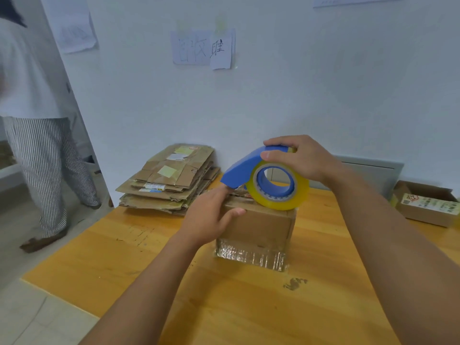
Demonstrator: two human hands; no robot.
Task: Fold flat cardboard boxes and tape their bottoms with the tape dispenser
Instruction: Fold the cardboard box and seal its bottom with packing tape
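Head view is showing the right hand (302, 159) gripping the blue tape dispenser (263, 176) atop a small cardboard box (261, 229) mid-table (139, 265), the left hand (211, 216) clasping the box's top-left edge. Flat cardboard (169, 179) is lying stacked at the far-left edge; bare wood is lying toward the table's near edge.

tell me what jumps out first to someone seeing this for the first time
The blue tape dispenser with its yellowish tape roll stands out mid-frame, gripped by the right hand on top of a small cardboard box that the left hand steadies on the wooden table. Behind, a stack of flattened boxes lies against the wall.
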